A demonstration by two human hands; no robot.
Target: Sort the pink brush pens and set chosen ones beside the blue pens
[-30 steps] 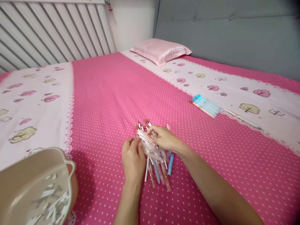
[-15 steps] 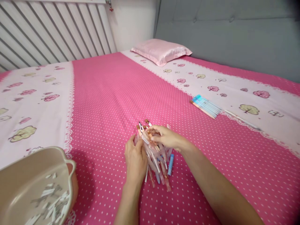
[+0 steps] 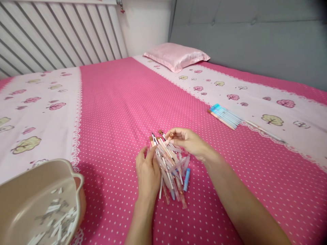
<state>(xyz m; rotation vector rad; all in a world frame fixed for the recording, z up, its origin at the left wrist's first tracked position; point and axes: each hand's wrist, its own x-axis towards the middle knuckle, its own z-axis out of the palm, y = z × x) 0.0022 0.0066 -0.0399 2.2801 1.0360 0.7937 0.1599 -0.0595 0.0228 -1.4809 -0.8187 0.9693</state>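
A loose pile of thin pens, mostly pink and clear with one blue one at its right, lies on the pink dotted bedsheet. My left hand rests against the left side of the pile with its fingers curled on the pens. My right hand is over the far end of the pile, its fingers pinching one pink pen lifted slightly from the rest.
A beige plastic basin with several small white pieces in it sits at the lower left. A neat row of light blue pens and a single white pen lie to the right. A pink pillow is at the bed's head.
My right hand has risen and moved a little right, lifting one pen off the pile. My left hand has shifted slightly forward along the pile's left side.
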